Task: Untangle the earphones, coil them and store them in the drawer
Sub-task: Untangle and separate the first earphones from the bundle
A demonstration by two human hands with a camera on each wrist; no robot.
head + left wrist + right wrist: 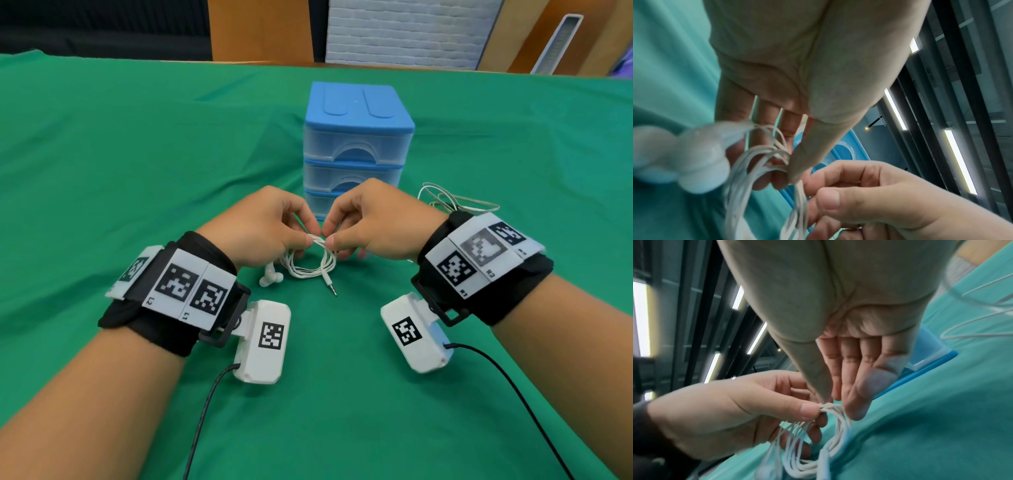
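White earphones (310,265) hang as a small coil of several loops just above the green cloth, in front of the drawer unit (356,144). My left hand (274,226) and right hand (363,222) meet at the top of the coil, each pinching the bundled cord between thumb and forefinger. The earbuds (270,277) dangle at the coil's left and the jack plug (330,286) points down at its right. The left wrist view shows the earbuds (694,159) blurred and close beside the looped cord (764,162). In the right wrist view both thumbs press the cord bundle (828,407).
The blue-topped unit has three clear drawers, all closed; my hands hide the lowest one. A second white cable (452,202) lies loose on the cloth to the right of the unit, behind my right wrist. Green cloth (137,154) covers the whole table.
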